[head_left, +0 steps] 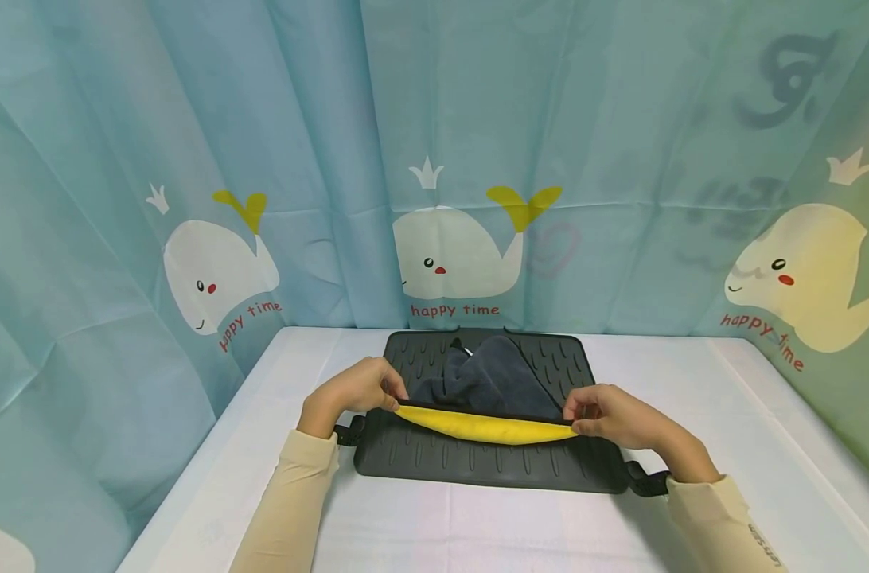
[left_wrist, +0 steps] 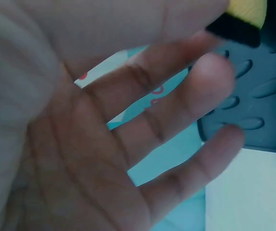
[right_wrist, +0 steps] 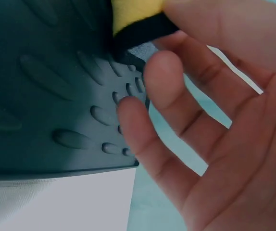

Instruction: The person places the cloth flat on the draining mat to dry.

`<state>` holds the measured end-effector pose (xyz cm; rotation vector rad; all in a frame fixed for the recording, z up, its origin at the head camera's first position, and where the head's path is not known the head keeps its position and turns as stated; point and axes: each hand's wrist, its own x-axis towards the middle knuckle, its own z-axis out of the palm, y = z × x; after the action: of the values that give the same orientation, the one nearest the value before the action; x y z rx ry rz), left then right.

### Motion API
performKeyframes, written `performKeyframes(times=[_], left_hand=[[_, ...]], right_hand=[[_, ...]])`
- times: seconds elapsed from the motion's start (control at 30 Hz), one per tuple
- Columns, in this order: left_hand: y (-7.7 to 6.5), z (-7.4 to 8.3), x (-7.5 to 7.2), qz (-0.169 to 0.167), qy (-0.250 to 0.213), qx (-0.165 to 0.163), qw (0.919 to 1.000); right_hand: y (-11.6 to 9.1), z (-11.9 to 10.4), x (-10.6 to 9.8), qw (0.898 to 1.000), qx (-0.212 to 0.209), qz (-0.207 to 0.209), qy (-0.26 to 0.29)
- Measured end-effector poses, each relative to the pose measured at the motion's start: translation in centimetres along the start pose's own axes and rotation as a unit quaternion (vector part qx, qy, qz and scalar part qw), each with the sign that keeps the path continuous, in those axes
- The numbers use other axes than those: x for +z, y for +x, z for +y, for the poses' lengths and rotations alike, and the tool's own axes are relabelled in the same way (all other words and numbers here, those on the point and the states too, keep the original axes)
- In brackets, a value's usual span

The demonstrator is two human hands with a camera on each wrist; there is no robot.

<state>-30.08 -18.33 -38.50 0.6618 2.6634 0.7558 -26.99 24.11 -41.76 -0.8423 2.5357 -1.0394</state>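
A two-sided cloth (head_left: pixel 492 380) lies bunched over a dark ridged rubber mat (head_left: pixel 470 468), grey face up. Its near edge is raised and shows a yellow underside with black edging. My left hand (head_left: pixel 363 387) pinches the left end of that edge between thumb and index finger. At the other end, my right hand (head_left: pixel 616 414) holds the edge in the same kind of pinch. Both wrist views show the yellow corner under the thumb, with the other fingers of the left hand (left_wrist: pixel 128 125) and right hand (right_wrist: pixel 215 115) spread apart.
The mat rests on a white-covered table (head_left: pixel 707 398). A pale blue curtain (head_left: pixel 320 119) printed with whales hangs behind and at the sides. Black wrist straps (head_left: pixel 645 480) sit below the hands, near the mat's sides.
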Motion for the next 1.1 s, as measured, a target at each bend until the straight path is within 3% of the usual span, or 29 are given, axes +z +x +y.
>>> performKeyframes(times=[0.23,0.63,1.1], left_hand=[[0.1,-0.2,0.5,-0.036,-0.010,-0.005,0.9993],[0.0,0.2,1.2,-0.076,0.008,-0.068,0.9948],[0.6,0.0,2.0,-0.094,0.002,-0.062,0.9936]], right_hand=[[0.0,-0.2,0.2,0.999,0.021,-0.027,0.007],[0.1,-0.3,0.6,0.996,0.053,-0.062,0.020],[0.3,0.0,0.9,0.996,0.049,-0.069,0.017]])
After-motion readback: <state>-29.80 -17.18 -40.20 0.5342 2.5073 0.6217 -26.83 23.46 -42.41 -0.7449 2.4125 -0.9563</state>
